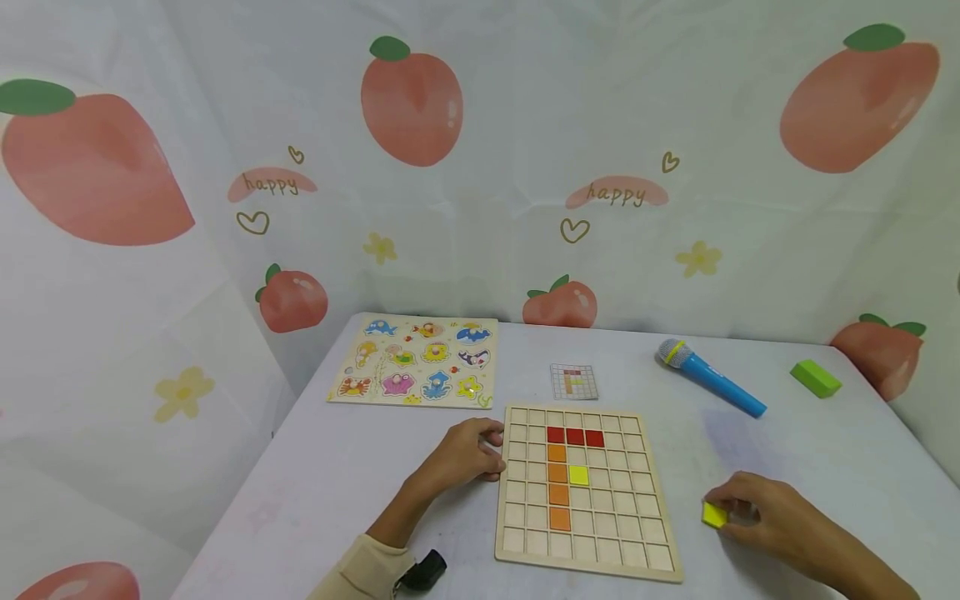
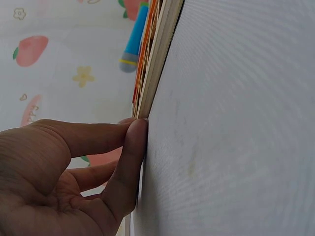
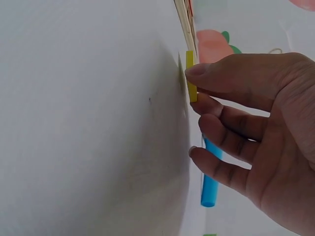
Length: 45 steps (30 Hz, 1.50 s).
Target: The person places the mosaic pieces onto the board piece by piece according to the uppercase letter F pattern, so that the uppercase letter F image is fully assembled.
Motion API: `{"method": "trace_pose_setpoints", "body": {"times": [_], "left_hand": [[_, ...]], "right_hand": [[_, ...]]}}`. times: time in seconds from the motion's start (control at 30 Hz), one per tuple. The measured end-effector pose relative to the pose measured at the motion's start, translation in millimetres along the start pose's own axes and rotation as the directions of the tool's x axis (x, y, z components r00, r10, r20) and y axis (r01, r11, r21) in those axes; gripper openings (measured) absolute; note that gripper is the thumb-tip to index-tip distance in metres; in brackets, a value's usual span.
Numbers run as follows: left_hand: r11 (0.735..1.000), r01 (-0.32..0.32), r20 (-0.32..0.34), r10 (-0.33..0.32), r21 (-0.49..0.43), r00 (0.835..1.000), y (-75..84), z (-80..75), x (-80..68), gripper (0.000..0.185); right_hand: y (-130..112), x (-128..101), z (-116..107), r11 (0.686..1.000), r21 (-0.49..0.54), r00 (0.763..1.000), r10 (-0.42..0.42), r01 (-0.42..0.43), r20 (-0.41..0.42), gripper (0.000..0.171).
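Lowest in the head view, the right hand (image 1: 776, 517) pinches a small flat yellow tile (image 1: 714, 514) between thumb and fingers, on the table (image 1: 337, 483) just right of the wooden grid board (image 1: 585, 492). That board carries three red tiles, four orange and one yellow, and the left hand (image 1: 461, 454) rests with relaxed fingers touching its left edge. Farther back lie a blue toy microphone (image 1: 708, 377), a green block (image 1: 815, 378), a small pattern card (image 1: 573, 382) and an animal puzzle (image 1: 420, 362); both forearms are cut off by the frame.

red tiles (image 1: 575, 436): 3 | orange tiles (image 1: 557, 484): 4 | yellow tiles (image 1: 578, 475): 2 | boards (image 1: 585, 533): 2 | microphone (image 1: 710, 377): 1
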State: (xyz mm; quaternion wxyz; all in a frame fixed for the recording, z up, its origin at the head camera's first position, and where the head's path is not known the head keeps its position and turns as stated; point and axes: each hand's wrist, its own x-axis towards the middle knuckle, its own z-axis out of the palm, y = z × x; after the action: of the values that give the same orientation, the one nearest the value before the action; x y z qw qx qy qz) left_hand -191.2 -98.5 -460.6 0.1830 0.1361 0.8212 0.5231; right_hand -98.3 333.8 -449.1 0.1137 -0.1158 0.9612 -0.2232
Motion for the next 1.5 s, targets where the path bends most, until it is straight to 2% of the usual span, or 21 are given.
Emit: {"method": "trace_pose_setpoints", "body": {"times": [0.27, 0.53, 0.8, 1.13, 1.4, 1.5], "left_hand": [[1.000, -0.007, 0.000, 0.007, -0.009, 1.000, 1.6, -0.6, -1.3, 0.054], [1.000, -0.008, 0.001, 0.008, -0.027, 1.000, 4.4, -1.1, -3.8, 0.055], [1.000, -0.009, -0.003, 0.009, -0.009, 1.000, 3.4, -0.7, -2.5, 0.054], [1.000, -0.006, 0.000, 0.006, -0.009, 1.000, 4.5, -1.5, -3.7, 0.055], [1.000, -0.010, 0.002, 0.010, -0.016, 1.000, 5.6, -1.3, -4.6, 0.055], [1.000, -0.002, 0.001, 0.002, -0.011, 1.000, 5.4, -1.7, -4.2, 0.055]], "right_hand": [[-6.0, 4.2, 0.4, 0.995, -0.011, 0.992, -0.102, 0.101, -0.069, 0.026], [-13.8, 9.8, 7.8, 0.977, -0.016, 0.962, -0.212, 0.212, -0.172, 0.026], [-27.0, 19.2, 8.3, 0.987, -0.003, 0.981, -0.163, 0.164, -0.106, 0.028], [-43.6, 28.3, 13.1, 0.971, 0.044, 0.967, -0.229, 0.235, -0.112, 0.028], [-60.5, 38.4, 14.8, 0.977, 0.077, 0.978, -0.195, 0.201, -0.076, 0.031], [-65.8, 43.5, 15.8, 0.973, 0.090, 0.976, -0.205, 0.211, -0.065, 0.031]]}}
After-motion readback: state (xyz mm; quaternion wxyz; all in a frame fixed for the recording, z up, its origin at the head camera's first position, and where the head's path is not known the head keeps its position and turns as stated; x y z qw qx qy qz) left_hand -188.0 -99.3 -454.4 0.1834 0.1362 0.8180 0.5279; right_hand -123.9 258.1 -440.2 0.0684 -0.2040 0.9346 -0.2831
